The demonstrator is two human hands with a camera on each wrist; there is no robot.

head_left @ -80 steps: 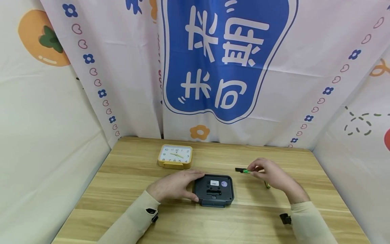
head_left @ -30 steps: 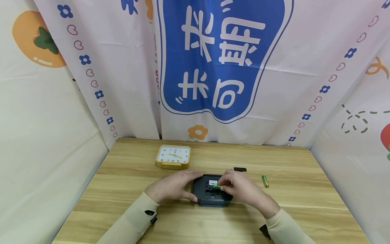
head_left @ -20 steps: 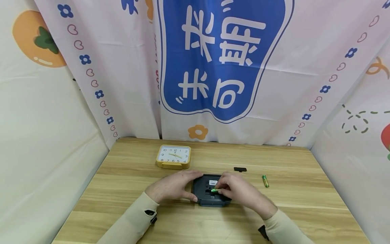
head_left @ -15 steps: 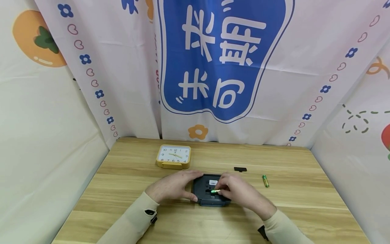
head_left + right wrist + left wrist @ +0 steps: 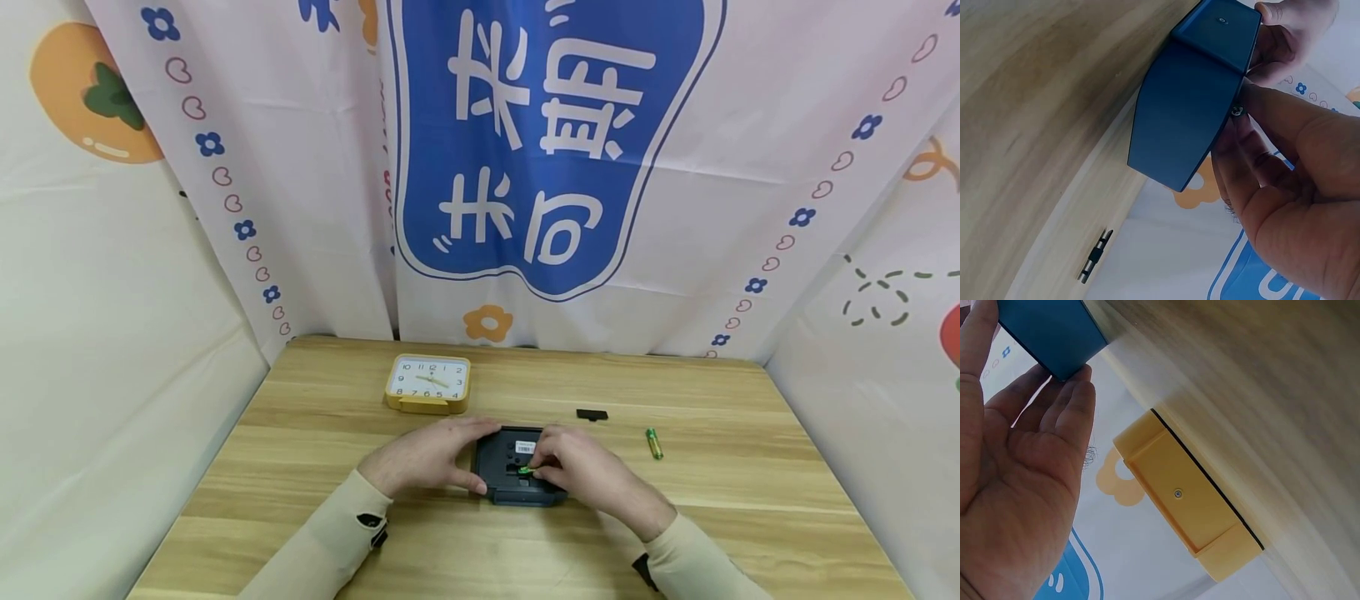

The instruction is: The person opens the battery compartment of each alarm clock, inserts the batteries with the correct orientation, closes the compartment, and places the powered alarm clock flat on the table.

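Observation:
A dark blue alarm clock [image 5: 497, 454] lies face down on the table, its black back and battery slot upward. My left hand [image 5: 431, 460] holds its left side, thumb at the near corner and fingers at the far one. In the left wrist view that hand [image 5: 1029, 469] spans the clock's blue casing [image 5: 1054, 337]. Between thumb and fingertips my right hand [image 5: 592, 477] pinches a green battery [image 5: 526, 470] at the slot. The right wrist view shows the battery's metal end [image 5: 1237, 111] by the casing; how deep it sits is hidden.
A yellow alarm clock [image 5: 427, 385] stands behind, left of the blue one. The black battery cover [image 5: 592, 414] and a second green battery [image 5: 655, 443] lie on the wooden table [image 5: 720, 483] to the right. A printed curtain [image 5: 337, 250] hangs along the table's back edge.
My right hand has brought the battery from beside the cover, leftward to the clock's back. Over the last half second the battery has shifted slightly at the slot. My left hand keeps its hold.

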